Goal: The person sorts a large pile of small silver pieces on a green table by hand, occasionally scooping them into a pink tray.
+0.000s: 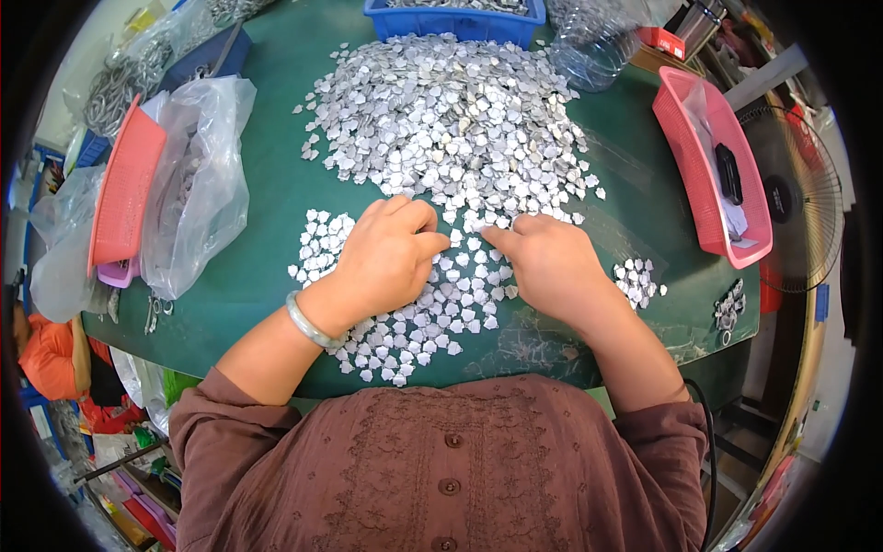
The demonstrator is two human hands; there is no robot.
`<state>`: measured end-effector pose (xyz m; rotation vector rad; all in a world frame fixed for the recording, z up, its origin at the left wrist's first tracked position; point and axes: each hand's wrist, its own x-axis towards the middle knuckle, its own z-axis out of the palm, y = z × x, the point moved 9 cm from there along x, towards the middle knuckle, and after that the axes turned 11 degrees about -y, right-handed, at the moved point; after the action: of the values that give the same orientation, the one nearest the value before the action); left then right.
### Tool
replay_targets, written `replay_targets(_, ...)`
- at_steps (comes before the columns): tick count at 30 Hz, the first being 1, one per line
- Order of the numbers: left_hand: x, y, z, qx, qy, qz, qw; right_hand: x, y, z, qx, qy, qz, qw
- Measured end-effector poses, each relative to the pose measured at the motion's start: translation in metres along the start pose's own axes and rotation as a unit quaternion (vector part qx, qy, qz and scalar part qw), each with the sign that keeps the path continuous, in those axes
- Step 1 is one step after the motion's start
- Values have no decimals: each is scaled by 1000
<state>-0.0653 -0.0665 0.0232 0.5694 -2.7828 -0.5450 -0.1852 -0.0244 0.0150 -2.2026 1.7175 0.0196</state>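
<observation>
Fingers (420,218) of the left hand (379,258) curl beside its thumb mid-frame, while the right hand (558,264) extends its index finger, others folded; whether either grips anything, I cannot tell. Small silvery pieces (441,120) heap above them, upper centre, and scatter between and below.

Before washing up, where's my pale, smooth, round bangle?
In the head view, the bangle is left of centre, around your left wrist, between your bare left hand and brown fabric sleeve.

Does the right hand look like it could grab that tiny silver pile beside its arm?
Probably yes. The tiny silver pile lies on the green table just to the right of the right hand, and nothing shows blocking the way between them.
</observation>
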Motion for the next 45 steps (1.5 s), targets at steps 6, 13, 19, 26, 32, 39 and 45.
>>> replay_targets(6,0,-1,1,2,17,-11,1000,0,-2,-4,17,32,-12,999)
replay_targets(13,-4,-3,3,0,-13,-10,1000,-5,-3,3,-7,-29,-12,999)
replay_targets(19,-3,-10,-4,-14,21,-14,1000,1,-4,-2,39,22,-3,999)
replay_targets(26,-2,-15,0,-13,15,-35,999,3,-19,10,15,-58,-53,997)
replay_targets(32,-1,-6,1,0,2,-4,1000,11,-7,9,-5,-19,4,1000)
replay_targets(39,-7,-10,-1,1,-6,-12,1000,1,4,4,31,-8,1,999)
replay_targets(45,8,-5,4,-4,8,-13,1000,-5,19,-6,86,94,17,992)
